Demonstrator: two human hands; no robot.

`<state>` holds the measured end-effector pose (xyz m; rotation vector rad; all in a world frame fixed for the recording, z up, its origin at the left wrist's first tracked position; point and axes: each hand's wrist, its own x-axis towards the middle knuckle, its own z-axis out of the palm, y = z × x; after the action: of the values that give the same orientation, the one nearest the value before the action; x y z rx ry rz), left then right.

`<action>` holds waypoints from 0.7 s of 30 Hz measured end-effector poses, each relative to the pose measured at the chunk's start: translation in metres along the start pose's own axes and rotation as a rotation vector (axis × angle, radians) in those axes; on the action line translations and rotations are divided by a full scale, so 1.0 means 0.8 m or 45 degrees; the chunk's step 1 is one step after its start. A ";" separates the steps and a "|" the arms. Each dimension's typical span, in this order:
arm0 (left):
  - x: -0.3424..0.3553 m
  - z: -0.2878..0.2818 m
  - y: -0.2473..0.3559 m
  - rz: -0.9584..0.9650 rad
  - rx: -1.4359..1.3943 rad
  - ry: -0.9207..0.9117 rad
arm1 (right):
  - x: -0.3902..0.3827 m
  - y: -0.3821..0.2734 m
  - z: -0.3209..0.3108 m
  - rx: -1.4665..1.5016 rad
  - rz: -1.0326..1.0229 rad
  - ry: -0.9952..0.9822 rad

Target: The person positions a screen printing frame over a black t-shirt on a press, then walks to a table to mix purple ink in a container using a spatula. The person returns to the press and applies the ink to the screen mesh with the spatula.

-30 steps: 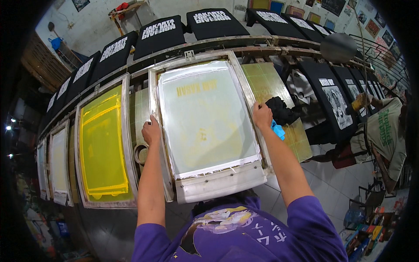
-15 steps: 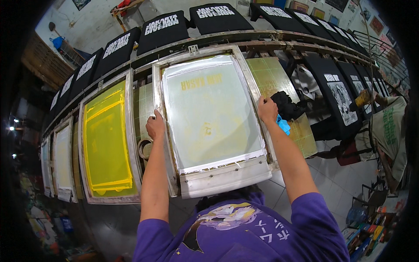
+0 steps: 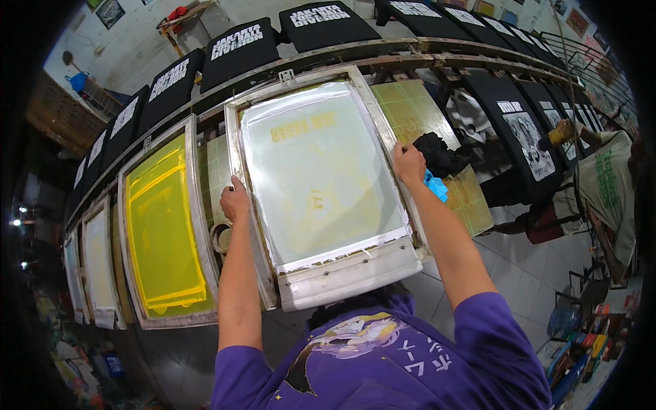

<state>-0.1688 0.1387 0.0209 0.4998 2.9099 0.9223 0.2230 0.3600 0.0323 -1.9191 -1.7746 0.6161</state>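
My left hand [image 3: 234,200] is closed on the left side of a metal-framed printing screen [image 3: 324,178], with pale mesh, white tape margins and faint yellowish lettering. My right hand [image 3: 410,164] grips the frame's right side. A bolted metal bar with a white blade [image 3: 347,276] lies across the screen's lower end. Just right of my right hand are a crumpled black cloth [image 3: 439,152] and a light blue cloth [image 3: 435,186] on a greenish board [image 3: 465,203]. A tape roll [image 3: 222,238] sits below my left hand.
A yellow screen [image 3: 162,232] stands to my left with more screens beyond. Black printed shirts [image 3: 239,55] on boards line a rail [image 3: 294,49] behind. At right a co-worker [image 3: 608,191] holds a yellow-and-black tool over printed shirts. A chair [image 3: 577,301] is below.
The view shifts slightly, moving the scene in the picture. My hands keep their places on the frame. The co-worker's arm and tool have moved a little beside the shirts.
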 end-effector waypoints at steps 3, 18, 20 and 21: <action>0.008 0.009 -0.005 -0.013 0.016 -0.029 | 0.004 0.006 0.002 0.003 -0.005 0.014; 0.011 0.006 -0.007 0.026 0.035 -0.041 | -0.004 0.001 -0.006 0.072 0.009 0.031; 0.009 0.005 -0.007 0.034 0.031 -0.038 | -0.006 0.000 -0.007 0.071 0.005 0.019; 0.010 0.005 -0.009 0.038 0.029 -0.050 | -0.007 -0.002 -0.007 0.068 0.000 0.034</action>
<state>-0.1780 0.1379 0.0135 0.5575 2.8889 0.8735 0.2249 0.3544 0.0382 -1.8834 -1.7247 0.6289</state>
